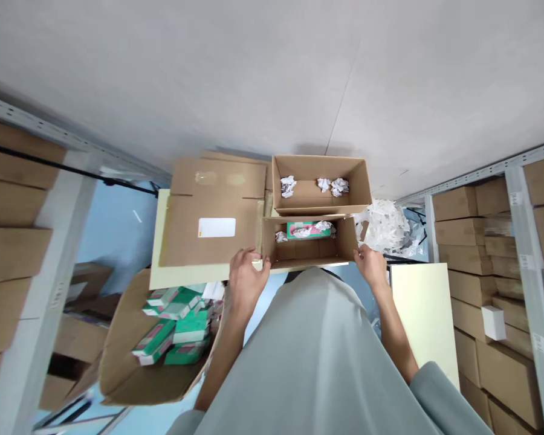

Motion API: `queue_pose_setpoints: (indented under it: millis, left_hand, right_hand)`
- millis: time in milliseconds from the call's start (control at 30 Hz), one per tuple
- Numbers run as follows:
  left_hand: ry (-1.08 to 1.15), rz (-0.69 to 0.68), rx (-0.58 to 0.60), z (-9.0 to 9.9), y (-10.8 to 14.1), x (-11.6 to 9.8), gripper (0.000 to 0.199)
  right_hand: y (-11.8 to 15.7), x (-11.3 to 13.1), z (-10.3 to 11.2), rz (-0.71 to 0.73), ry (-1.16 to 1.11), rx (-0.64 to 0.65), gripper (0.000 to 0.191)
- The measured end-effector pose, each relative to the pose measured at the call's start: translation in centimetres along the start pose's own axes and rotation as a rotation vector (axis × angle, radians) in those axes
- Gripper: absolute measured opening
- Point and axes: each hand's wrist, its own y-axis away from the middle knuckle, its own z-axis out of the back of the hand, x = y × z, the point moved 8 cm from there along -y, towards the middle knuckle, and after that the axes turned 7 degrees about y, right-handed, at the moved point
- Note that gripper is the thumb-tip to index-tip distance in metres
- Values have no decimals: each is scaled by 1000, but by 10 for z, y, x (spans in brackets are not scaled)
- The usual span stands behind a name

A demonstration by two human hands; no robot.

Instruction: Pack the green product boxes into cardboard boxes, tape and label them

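Observation:
An open cardboard box (308, 249) stands at the table's front edge, directly before me. Inside it lies a green and pink carton (294, 229) with crumpled white paper (323, 225) on and beside it. My right hand (372, 267) pinches the box's front right corner. At the front left corner, my left hand (248, 279) has its thumb against the box, with its fingers apart from the thumb over the table edge. Behind stands a second open cardboard box (317, 202), holding several crumpled paper wads (339, 186).
Flattened cardboard (213, 248) with a white label covers the table's left side. Below left, a large carton (131, 362) holds several green boxes (193, 326). White paper scraps (387, 225) are heaped at right. Shelves with stacked boxes (457, 232) flank both sides; a wall rises behind.

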Motion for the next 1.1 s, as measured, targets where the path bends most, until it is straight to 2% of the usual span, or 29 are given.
queue_pose_setpoints:
  millis: [100,200,300,400,500,600,733,867,1000,1100]
  left_hand:
    - [-11,-74,53,2,-5,-11,10]
    - [-22,-173,173,-4,-8,-28,8]
    - [-37,-262,305,-21,-5,-56,9]
    - [-45,-381,403,-50,9,-101,10]
    - [-37,-541,497,-94,36,-156,13]
    - [-21,-684,576,-150,74,-214,14]
    - [0,-841,665,-232,138,-296,13]
    - [-4,-981,776,-312,212,-375,14]
    - [-32,-1087,882,-376,277,-437,16]
    - [-59,-1126,939,-414,311,-468,21]
  right_hand:
    - [20,-13,-12,-28,-19,-10,24]
    - [49,-37,-27,-96,-75,-4,23]
    - [83,-73,-45,-192,-156,-5,23]
    - [123,-119,-68,-318,-237,-15,23]
    - [167,-172,-96,-459,-333,-50,22]
    - [212,-228,-130,-604,-416,-78,25]
    - [268,-307,-175,-774,-493,-83,24]
    - [313,-384,-208,-897,-518,-105,25]
    - [347,-447,-229,-1003,-493,-91,25]
    - [362,-478,-240,-1082,-502,-67,24]
